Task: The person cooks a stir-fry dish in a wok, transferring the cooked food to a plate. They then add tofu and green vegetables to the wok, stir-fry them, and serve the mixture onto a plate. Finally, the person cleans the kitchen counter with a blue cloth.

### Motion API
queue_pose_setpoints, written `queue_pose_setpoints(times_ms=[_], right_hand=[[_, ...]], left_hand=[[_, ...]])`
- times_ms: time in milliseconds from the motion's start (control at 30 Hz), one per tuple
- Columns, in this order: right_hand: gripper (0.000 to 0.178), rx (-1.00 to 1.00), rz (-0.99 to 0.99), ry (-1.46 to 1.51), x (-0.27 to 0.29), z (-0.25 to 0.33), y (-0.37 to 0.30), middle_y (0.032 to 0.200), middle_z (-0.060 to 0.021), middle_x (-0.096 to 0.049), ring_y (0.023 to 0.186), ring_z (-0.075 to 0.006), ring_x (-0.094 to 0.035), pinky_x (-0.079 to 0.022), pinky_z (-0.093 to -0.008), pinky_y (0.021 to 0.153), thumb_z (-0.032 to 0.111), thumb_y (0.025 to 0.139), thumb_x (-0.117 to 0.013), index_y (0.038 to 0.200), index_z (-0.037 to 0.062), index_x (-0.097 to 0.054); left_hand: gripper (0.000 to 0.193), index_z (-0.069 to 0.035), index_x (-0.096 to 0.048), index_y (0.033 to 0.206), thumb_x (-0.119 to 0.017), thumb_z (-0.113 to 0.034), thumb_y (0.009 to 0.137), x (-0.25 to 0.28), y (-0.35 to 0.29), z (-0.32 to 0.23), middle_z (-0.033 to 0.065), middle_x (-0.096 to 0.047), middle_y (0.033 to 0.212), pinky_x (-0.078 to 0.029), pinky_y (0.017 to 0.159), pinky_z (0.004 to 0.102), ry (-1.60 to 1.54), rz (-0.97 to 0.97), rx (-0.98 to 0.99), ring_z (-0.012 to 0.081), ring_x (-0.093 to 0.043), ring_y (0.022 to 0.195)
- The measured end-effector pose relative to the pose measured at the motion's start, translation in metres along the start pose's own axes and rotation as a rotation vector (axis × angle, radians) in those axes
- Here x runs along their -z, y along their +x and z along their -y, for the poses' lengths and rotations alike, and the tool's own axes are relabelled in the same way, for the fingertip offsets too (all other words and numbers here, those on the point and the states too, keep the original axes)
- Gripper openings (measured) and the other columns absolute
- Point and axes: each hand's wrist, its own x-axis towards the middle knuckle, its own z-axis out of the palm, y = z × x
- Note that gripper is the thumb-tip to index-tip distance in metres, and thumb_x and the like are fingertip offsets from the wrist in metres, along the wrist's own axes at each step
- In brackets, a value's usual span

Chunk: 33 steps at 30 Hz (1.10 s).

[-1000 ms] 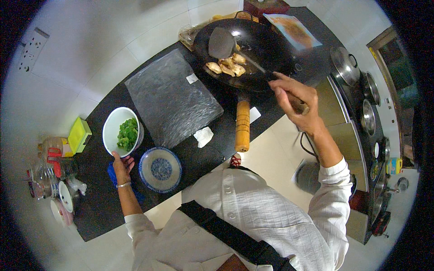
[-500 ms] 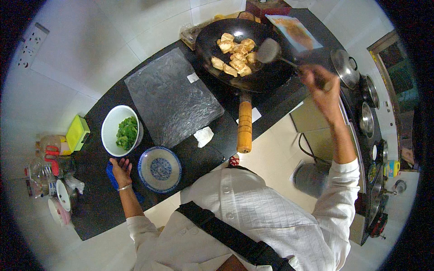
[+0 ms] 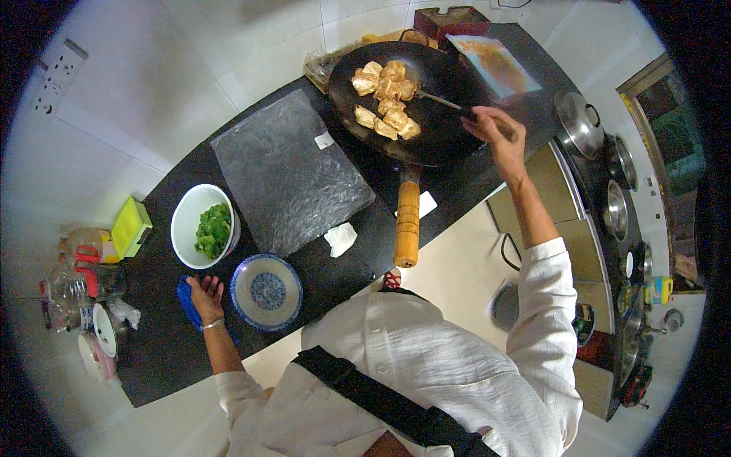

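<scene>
My right hand [image 3: 496, 135] is closed round the dark handle of a long metal spatula [image 3: 440, 99]. The spatula reaches into a black wok [image 3: 457, 141], its blade hidden among the browned food pieces [image 3: 394, 91]. Toward me, the wok's wooden handle [image 3: 407, 225] juts over the counter edge. My left hand [image 3: 206, 299] rests open on the counter, fingers apart, against a blue cloth [image 3: 188, 303] partly hidden by it. Just beyond that hand stands a white bowl [image 3: 178, 228] of chopped green vegetables [image 3: 213, 230]. To its right sits a blue-patterned bowl [image 3: 293, 268].
A dark square slab [image 3: 289, 171] lies left of the wok, with a crumpled white paper [image 3: 341, 239] at its near corner. Behind the wok is a plastic packet [image 3: 495, 65]. A steel lid [image 3: 579, 126] stands at right, and a green box [image 3: 131, 227] at left.
My right hand has moved left with the spatula, whose blade went from above the wok's right side into the food. My left hand stays by the blue cloth.
</scene>
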Motion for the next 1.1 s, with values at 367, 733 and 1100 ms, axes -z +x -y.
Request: queue_pose_setpoints(times_ms=[367,733,1100], right_hand=[[0.014,0.633,0.288,-0.595,-0.043,0.093,-0.049,0.079,-0.0107,-0.064,0.081,-0.0247,-0.064,-0.044,-0.0425,0.090,-0.002,0.076,-0.057,0.088,0.0000,-0.063],[0.023,0.453,0.451,-0.874,-0.032,0.068,-0.059,0.094,-0.0226,-0.061,0.094,-0.0382,-0.058,-0.050,-0.0394,0.080,-0.002,0.073,-0.057,0.096,0.0035,-0.060],[0.027,0.589,0.725,-1.110,-0.049,0.068,-0.046,0.126,-0.0311,-0.036,0.093,-0.0394,-0.057,-0.051,-0.0383,0.073,-0.006,0.066,-0.054,0.093,-0.0029,-0.054]], left_hand=[[0.067,-0.008,-0.034,0.129,-0.046,-0.056,0.083,-0.008,-0.001,0.002,0.0067,-0.053,0.095,-0.051,0.070,0.0341,-0.036,-0.048,0.002,0.0195,-0.057,0.082],[0.068,-0.007,-0.032,0.130,-0.046,-0.055,0.084,0.003,0.003,0.002,0.0082,-0.051,0.101,-0.050,0.073,0.0346,-0.039,-0.047,-0.016,0.0212,-0.056,0.086],[0.066,-0.008,-0.031,0.130,-0.046,-0.053,0.084,-0.001,-0.002,0.001,0.0097,-0.049,0.105,-0.049,0.077,0.0374,-0.054,-0.034,-0.021,0.0219,-0.055,0.089]])
